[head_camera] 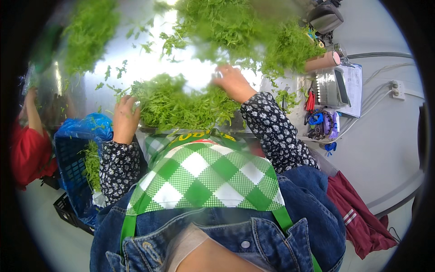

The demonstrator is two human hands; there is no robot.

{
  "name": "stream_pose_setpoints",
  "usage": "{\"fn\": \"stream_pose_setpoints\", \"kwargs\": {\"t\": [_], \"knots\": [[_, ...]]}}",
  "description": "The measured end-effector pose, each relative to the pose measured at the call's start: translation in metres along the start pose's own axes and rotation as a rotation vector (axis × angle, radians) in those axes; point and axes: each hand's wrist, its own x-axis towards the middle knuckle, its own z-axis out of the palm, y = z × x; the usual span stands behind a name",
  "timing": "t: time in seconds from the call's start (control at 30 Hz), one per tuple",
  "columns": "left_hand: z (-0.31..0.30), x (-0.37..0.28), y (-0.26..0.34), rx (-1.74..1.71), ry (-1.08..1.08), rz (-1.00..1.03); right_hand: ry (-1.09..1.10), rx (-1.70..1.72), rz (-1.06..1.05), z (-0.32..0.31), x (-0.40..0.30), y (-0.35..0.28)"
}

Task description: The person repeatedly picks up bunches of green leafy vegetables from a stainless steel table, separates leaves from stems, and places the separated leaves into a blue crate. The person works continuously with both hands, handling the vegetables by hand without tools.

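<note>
A low pile of leafy greens point(190, 105) with finely cut leaves lies along the near edge of a shiny metal table point(91, 98). At its left end is my left hand point(126, 117), thumb apart from the fingers, its inner side against the leaves. My right hand point(234, 81) is over the pile's upper right side. Glare blurs its fingertips, so I cannot tell whether they pinch a stem. Beyond it, a larger heap of greens point(231, 27) spreads across the back of the table. Loose sprigs point(120, 69) are scattered between the heaps.
A blue plastic crate point(71, 163) with a blue bag and some greens stands at my left. Farther left a person in a red sleeve point(32, 153) works. At right are a pink bottle point(323, 61), red-handled tool point(310, 101), clear container point(328, 88), papers point(355, 88) and power strip point(397, 90).
</note>
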Motion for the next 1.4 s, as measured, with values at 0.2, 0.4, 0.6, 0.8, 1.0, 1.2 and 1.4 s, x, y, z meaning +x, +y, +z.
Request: {"fn": "stream_pose_setpoints", "kwargs": {"t": [0.2, 0.4, 0.6, 0.8, 1.0, 1.2, 1.4], "knots": [[-0.014, 0.007, 0.023, -0.107, 0.090, 0.072, 0.063, 0.216, 0.138, -0.028, -0.012, 0.028], [-0.013, 0.027, 0.047, -0.302, 0.072, 0.162, 0.108, 1.236, 0.584, -0.062, -0.029, 0.019], [0.002, 0.046, 0.118, -0.866, -0.248, 0.109, 0.229, 1.894, 0.696, -0.046, -0.028, -0.023], [0.017, 0.047, 0.156, -0.849, -0.328, 0.246, 0.013, 1.687, 0.546, -0.033, -0.035, -0.048], [0.016, 0.048, 0.112, -0.873, -0.515, -0.027, 0.017, 1.370, 0.624, -0.049, -0.055, -0.033], [-0.096, 0.122, -0.043, -0.712, 0.132, -0.343, 0.253, 0.679, 0.771, 0.005, -0.091, 0.007], [-0.072, 0.100, -0.143, 0.016, 0.289, -0.084, 0.107, 0.301, 0.407, 0.020, -0.061, -0.014]]}}
